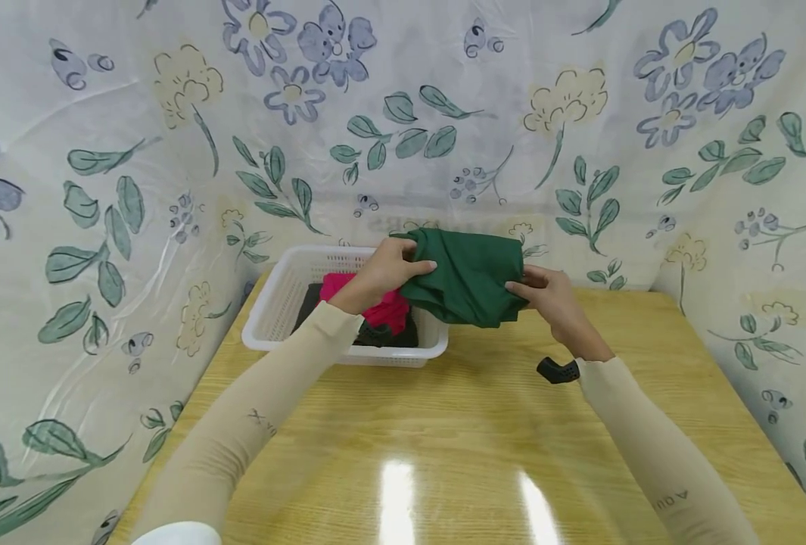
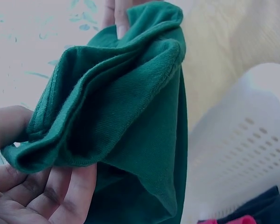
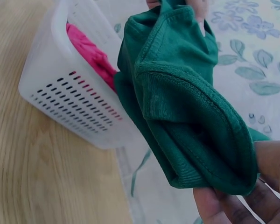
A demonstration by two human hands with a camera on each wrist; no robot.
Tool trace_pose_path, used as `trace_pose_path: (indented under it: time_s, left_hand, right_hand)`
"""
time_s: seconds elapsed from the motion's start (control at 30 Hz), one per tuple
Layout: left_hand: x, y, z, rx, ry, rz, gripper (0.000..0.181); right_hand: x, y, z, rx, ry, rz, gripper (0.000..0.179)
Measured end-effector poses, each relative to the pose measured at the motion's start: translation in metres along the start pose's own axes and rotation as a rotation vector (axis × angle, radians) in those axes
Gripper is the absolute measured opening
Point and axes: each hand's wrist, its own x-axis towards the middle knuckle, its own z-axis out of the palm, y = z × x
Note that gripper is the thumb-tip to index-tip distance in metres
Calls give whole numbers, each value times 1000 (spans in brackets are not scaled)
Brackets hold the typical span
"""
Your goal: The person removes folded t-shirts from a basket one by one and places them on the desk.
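Note:
Both hands hold up a folded green garment (image 1: 471, 276) above the back of the table, partly over the basket's right end. My left hand (image 1: 384, 271) pinches its left edge, thumb on the near side. At the opposite edge, my right hand (image 1: 551, 301) pinches it between thumb and fingers. Loose layers and stitched hems of the cloth (image 2: 130, 112) open toward the camera in the left wrist view. From the right wrist, the folded hem (image 3: 191, 93) shows with the thumb on one side and fingers beneath.
A white perforated plastic basket (image 1: 261, 337) stands at the back left of the wooden table (image 1: 471, 424). Inside lie a bright pink cloth (image 1: 334, 283) and dark cloth (image 1: 408, 334). A floral sheet (image 1: 409, 189) hangs behind and at the sides. A black device (image 1: 558, 371) sits at the right wrist.

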Motion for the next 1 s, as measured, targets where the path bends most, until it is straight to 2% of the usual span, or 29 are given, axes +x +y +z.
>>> trace_pose_path:
  time_s: [0.17,0.47,0.63,0.77,1.0]
  left_hand:
    - [5,7,12,-7,-21,13,33]
    - [13,17,33,-13,-56,33,22]
    - [16,21,45,-15,-58,29,25]
    - [19,26,57,-18,-62,53,25]
    - [24,33,77,-21,-106,72,18]
  right_hand:
    - [-6,5,-12,-13,21,3,51]
    - [-19,13,-32,-4,37,15,56]
    - [-25,19,-42,-31,56,-9,56]
    - [-30,24,-51,-52,82,-3,57]
    - [-40,32,-67,-21,122,4,60]
